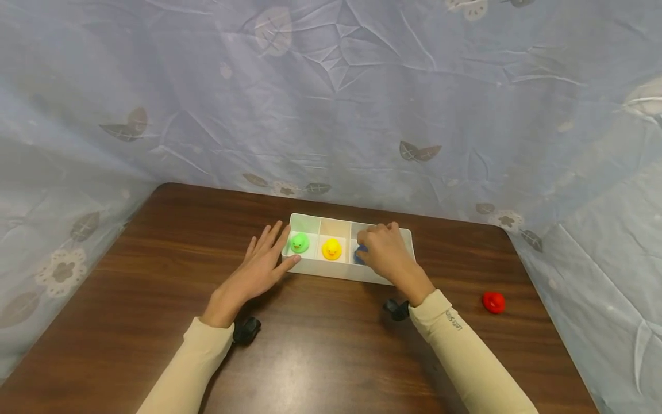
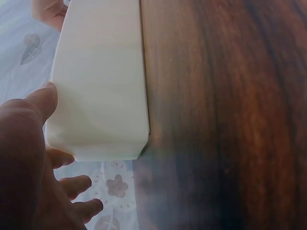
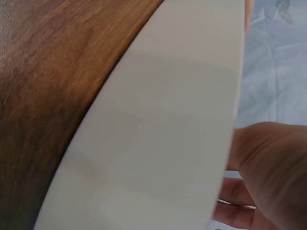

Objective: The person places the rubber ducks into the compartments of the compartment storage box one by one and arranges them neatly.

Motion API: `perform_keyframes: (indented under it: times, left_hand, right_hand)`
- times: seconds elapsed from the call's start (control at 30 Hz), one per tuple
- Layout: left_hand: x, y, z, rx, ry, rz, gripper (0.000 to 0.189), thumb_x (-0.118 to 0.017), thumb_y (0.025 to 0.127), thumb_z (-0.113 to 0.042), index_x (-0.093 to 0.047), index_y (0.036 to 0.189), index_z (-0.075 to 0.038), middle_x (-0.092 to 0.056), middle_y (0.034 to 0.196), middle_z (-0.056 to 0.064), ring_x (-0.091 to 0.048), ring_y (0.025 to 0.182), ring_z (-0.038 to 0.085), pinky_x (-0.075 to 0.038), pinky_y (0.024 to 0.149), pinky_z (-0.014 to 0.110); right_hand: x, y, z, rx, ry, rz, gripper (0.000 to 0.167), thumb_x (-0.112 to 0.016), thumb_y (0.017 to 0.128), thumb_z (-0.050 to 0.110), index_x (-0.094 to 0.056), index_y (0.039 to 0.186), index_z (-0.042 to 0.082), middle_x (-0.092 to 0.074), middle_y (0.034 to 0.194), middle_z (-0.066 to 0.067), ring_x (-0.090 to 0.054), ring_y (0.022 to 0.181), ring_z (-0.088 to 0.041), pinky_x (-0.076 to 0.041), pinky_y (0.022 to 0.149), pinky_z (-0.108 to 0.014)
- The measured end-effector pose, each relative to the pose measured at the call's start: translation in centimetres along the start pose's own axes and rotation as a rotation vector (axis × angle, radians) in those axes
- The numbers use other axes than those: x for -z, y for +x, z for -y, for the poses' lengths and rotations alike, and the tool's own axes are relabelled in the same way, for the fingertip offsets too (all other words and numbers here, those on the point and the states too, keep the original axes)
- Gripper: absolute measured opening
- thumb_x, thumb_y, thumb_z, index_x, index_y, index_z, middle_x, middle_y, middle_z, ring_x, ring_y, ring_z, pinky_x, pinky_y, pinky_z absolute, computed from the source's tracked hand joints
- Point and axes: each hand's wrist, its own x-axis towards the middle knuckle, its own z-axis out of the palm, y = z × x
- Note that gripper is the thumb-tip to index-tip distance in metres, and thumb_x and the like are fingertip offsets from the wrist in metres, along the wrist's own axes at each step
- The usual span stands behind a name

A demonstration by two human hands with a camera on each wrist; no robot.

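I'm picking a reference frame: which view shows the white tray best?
The head view: it shows the white tray and its three compartments from above, though the right hand partly covers one. The left wrist view shows outer wall and one end; the right wrist, only outer wall.

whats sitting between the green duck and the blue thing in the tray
The yellow duck, in the middle compartment of the white tray; the head view shows it.

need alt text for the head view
A right hand curls over a partly hidden blue toy in the right compartment of a white tray; the left hand is at the tray's left end. A green duck and a yellow duck occupy the left and middle compartments, and a red toy sits on the wooden table to the right.
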Motion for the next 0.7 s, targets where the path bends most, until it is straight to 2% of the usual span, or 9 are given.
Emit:
perform_keyframes:
  times: [0.13, 0.27, 0.4, 0.57, 0.7]
  left_hand:
    - [-0.07, 0.00, 0.04, 0.001, -0.002, 0.000, 0.085, -0.046, 0.111, -0.058, -0.012, 0.173, -0.011, 0.000, 0.181, 0.017, -0.001, 0.168, 0.045, -0.005, 0.131, 0.073]
    - [-0.10, 0.01, 0.13, 0.001, -0.001, -0.003, 0.085, -0.046, 0.111, -0.058, -0.012, 0.173, -0.011, 0.001, 0.181, 0.016, 0.000, 0.168, 0.044, -0.004, 0.131, 0.073]
    - [-0.14, 0.01, 0.17, 0.000, -0.005, 0.001, 0.085, -0.046, 0.111, -0.058, -0.011, 0.173, -0.011, 0.001, 0.181, 0.017, 0.000, 0.168, 0.044, -0.004, 0.131, 0.073]
    - [-0.13, 0.03, 0.16, 0.003, -0.011, 0.009, 0.085, -0.046, 0.111, -0.058, -0.010, 0.173, -0.012, 0.002, 0.181, 0.017, 0.000, 0.168, 0.045, -0.003, 0.131, 0.073]
    - [-0.12, 0.10, 0.10, 0.004, -0.009, 0.011, 0.085, -0.046, 0.111, -0.058, -0.009, 0.173, -0.013, 0.001, 0.181, 0.017, 0.000, 0.168, 0.045, -0.003, 0.131, 0.073]
  right_hand:
    - [-0.40, 0.15, -0.08, 0.009, 0.023, 0.016, 0.010, -0.085, 0.091, 0.012, -0.079, 0.098, 0.010, -0.076, 0.097, -0.005, -0.071, 0.093, -0.029, -0.047, 0.094, -0.058]
    - [-0.45, 0.02, -0.27, 0.035, 0.058, 0.027, 0.016, -0.082, 0.090, 0.002, -0.080, 0.103, 0.010, -0.077, 0.106, -0.005, -0.071, 0.102, -0.031, -0.047, 0.099, -0.061]
    - [-0.33, -0.15, -0.43, 0.036, 0.053, 0.027, 0.016, -0.080, 0.091, 0.002, -0.079, 0.105, 0.010, -0.077, 0.110, -0.007, -0.070, 0.107, -0.034, -0.047, 0.103, -0.063]
    - [-0.48, -0.01, -0.50, 0.006, 0.010, -0.009, 0.009, -0.081, 0.094, 0.015, -0.076, 0.099, 0.009, -0.077, 0.101, -0.008, -0.070, 0.099, -0.035, -0.047, 0.102, -0.062]
    - [-0.62, 0.05, -0.45, -0.004, -0.015, -0.045, 0.010, -0.083, 0.093, 0.017, -0.075, 0.092, 0.009, -0.076, 0.090, -0.006, -0.073, 0.093, -0.034, -0.048, 0.100, -0.062]
